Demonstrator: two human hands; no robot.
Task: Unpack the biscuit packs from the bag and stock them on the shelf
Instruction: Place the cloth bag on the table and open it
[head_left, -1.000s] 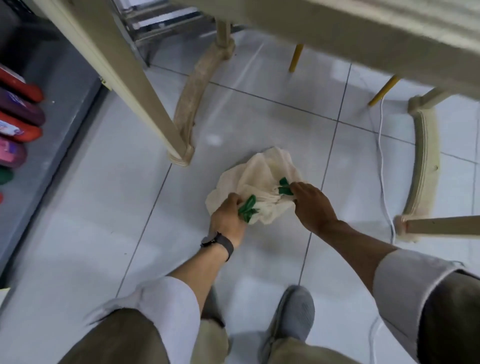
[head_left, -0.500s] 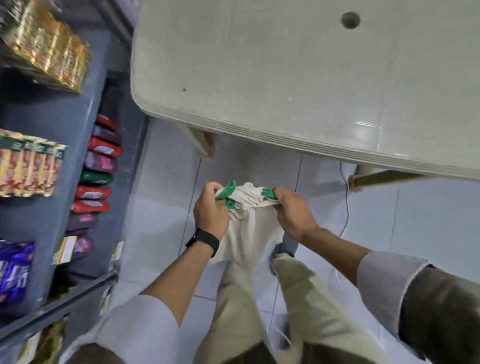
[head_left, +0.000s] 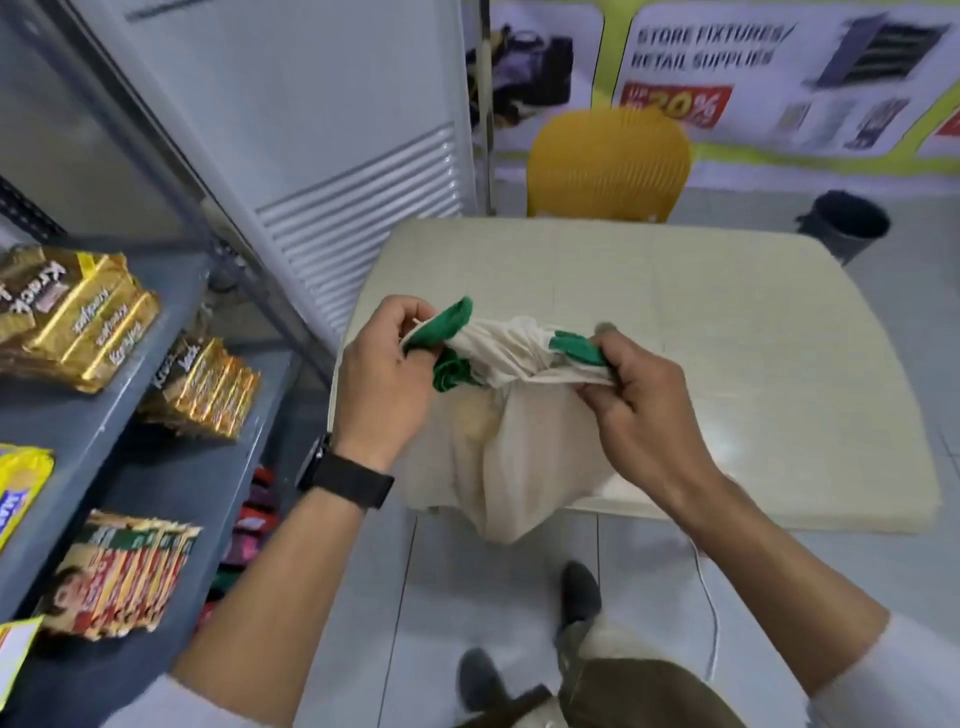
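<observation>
Table edge (head_left: 675, 512) under bag (head_left: 498, 467), perhaps overhanging, both hands' fingers (head_left: 410, 317) gripping.

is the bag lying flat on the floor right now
No, both hands, left and right, hold the cloth bag up by its green handles at the table's near edge.

We count: one bag (head_left: 498, 457), two green handles (head_left: 441, 332). Two hands: left (head_left: 384, 384), right (head_left: 639, 405), each one grip on bag. One watch (head_left: 343, 480). One surface (head_left: 727, 364), one yellow chair (head_left: 608, 161), one dark bin (head_left: 844, 223). Gold packs (head_left: 78, 317) in two stacks, red packs (head_left: 124, 577) one row; single packs too blurred to count. Two shoes (head_left: 579, 592).
</observation>
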